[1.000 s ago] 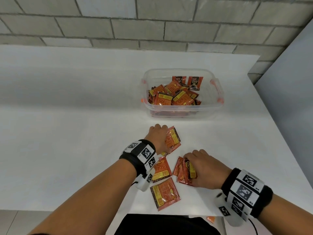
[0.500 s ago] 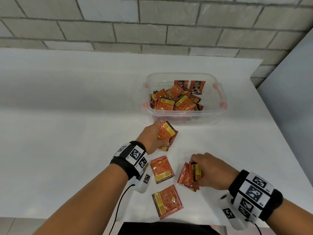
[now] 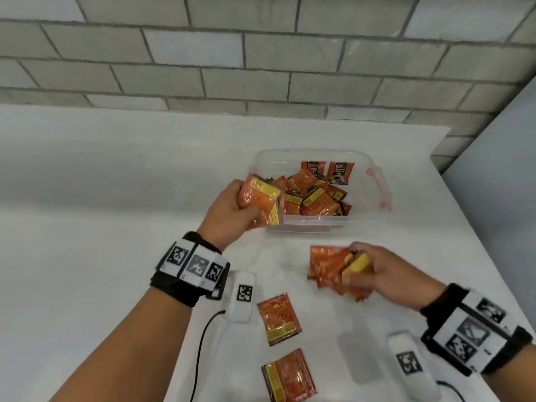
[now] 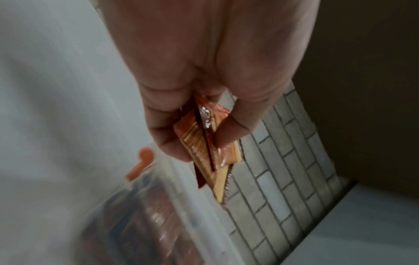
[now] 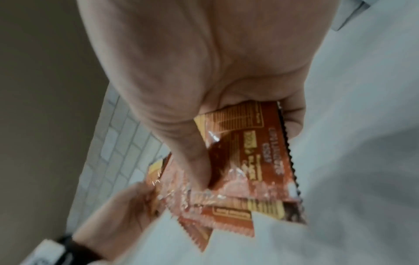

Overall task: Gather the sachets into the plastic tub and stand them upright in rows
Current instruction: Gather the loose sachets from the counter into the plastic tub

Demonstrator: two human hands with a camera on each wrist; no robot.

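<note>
A clear plastic tub (image 3: 359,166) with orange handles holds a loose heap of red-orange sachets (image 3: 313,195), two standing against its far wall. My left hand (image 3: 232,210) grips a small bunch of sachets (image 3: 262,198) at the tub's near left corner; in the left wrist view thumb and fingers pinch that bunch (image 4: 208,147) above the tub rim (image 4: 181,179). My right hand (image 3: 385,271) holds several sachets (image 3: 327,268) just above the table, right of centre, thumb pressed across them (image 5: 244,152). Two sachets lie flat on the table (image 3: 280,319), (image 3: 288,375).
The white table (image 3: 116,227) stretches wide to the left. A grey brick wall (image 3: 261,68) runs behind it, and a grey panel (image 3: 499,184) stands past the table's right edge. The near table edge lies just below the lowest sachet.
My left hand has lifted its bunch of sachets from the table up to the tub's near left corner. My right hand has gathered its sachets and raised them toward the tub.
</note>
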